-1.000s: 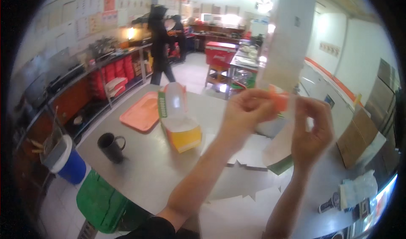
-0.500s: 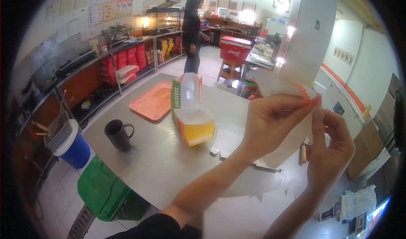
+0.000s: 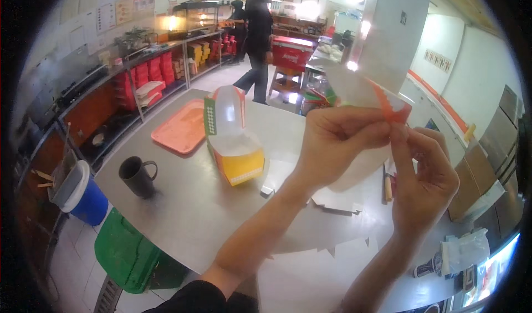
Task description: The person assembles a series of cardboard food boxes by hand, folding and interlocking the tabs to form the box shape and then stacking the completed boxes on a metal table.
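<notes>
Both hands are raised over the table's right side, pinching a cardboard box blank with an orange-red edge and a pale inner face. My left hand grips its flap between thumb and fingers. Close against it, my right hand pinches the lower end of the same flap. Part of the blank is behind my hands and looks blurred. To their left stands an open, folded food box in yellow, green and orange. Below my forearms lies a flat white cardboard sheet with notched edges; another pale cardboard piece lies beyond.
On the metal table are an orange tray and a dark mug. A green bin and a blue bucket stand left. A person walks beyond the table. Right are brown cartons and a plastic bag.
The view has shifted slightly. Both hands stay on the flap, with their fingertips now closer together. The person beyond has stepped, and a second person shows behind.
</notes>
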{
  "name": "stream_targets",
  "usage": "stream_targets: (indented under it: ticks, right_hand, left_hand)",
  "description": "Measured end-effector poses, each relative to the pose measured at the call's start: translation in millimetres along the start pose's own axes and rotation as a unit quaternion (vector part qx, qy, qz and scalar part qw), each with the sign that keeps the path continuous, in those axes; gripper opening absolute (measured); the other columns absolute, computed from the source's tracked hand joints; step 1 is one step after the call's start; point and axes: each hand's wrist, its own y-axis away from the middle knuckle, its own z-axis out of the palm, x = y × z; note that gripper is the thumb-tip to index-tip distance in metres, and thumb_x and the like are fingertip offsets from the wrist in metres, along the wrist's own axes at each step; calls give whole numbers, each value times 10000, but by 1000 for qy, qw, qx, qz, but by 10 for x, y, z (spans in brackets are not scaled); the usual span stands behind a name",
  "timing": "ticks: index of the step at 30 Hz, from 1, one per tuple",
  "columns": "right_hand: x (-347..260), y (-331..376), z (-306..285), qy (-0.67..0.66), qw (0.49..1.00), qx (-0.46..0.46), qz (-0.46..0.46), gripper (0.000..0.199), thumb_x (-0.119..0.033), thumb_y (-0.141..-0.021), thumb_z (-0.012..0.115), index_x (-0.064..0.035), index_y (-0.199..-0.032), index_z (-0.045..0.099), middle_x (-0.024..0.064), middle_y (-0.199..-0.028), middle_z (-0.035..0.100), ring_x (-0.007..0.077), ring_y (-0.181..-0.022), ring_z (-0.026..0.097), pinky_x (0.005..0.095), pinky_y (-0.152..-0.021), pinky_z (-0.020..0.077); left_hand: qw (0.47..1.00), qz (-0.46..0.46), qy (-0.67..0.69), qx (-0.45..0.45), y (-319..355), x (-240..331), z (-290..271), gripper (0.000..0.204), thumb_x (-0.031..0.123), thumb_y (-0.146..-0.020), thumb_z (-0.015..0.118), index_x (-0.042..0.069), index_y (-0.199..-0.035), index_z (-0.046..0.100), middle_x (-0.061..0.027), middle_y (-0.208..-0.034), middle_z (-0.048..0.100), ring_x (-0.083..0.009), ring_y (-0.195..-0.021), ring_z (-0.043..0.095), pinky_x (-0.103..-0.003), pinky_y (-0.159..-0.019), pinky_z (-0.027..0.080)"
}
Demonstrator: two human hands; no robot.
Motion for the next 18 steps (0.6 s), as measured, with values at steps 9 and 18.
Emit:
stream_targets:
  ticks: [9, 18]
  right_hand:
    - [116, 6, 49, -8, 1000, 4, -1, 108, 19, -873, 789, 4, -978, 770, 48, -906, 692, 101, -781, 592, 262, -802, 506]
    - [156, 0, 186, -24, 999, 44, -17, 91, 20, -893, 772, 7, -983, 768, 55, -915, 696, 98, -794, 610, 277, -856, 518]
  left_hand:
    - [999, 4, 44, 23, -26, -134, -37, 203, -43, -929, 714, -100, -1123, 729, -183, -1087, 757, -250, -974, 747, -382, -937, 636]
    - [997, 28, 72, 29, -33, -243, -88, 228, -83, -934, 691, -74, -1159, 728, -181, -1120, 757, -226, -1015, 740, -365, -931, 633]
